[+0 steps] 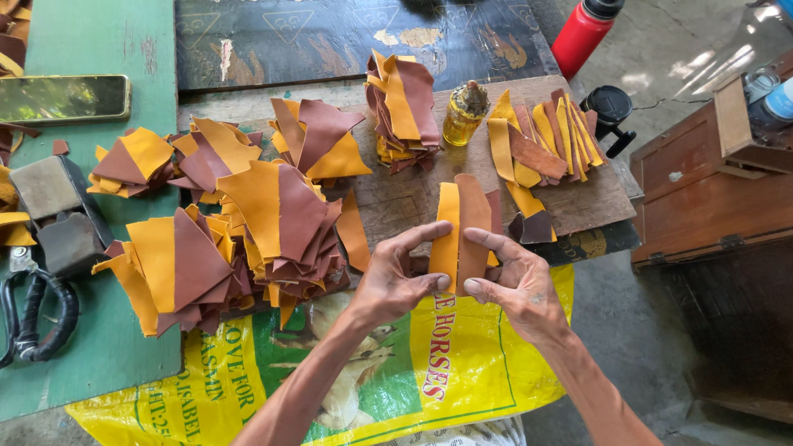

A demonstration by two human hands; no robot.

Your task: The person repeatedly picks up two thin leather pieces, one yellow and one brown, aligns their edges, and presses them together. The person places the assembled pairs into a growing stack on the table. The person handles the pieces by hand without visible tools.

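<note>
My left hand (395,279) and my right hand (514,282) together hold a long leather piece (459,227), yellow on its left half and brown on its right, upright between thumbs and fingers. It hangs just above a worn wooden board (591,202). Stacks of yellow and brown leather pieces (277,227) lie to the left of my hands. Another stack (402,107) and a fan of narrow strips (541,144) sit behind them. A small bottle of yellow liquid (464,114) stands between those two.
A yellow printed sack (462,363) lies under my forearms. A green board (99,347) at left carries a phone (64,99), a dark block (62,216) and black-handled scissors (33,318). A red bottle (585,35), a black cup (610,106) and a wooden box (702,190) stand at right.
</note>
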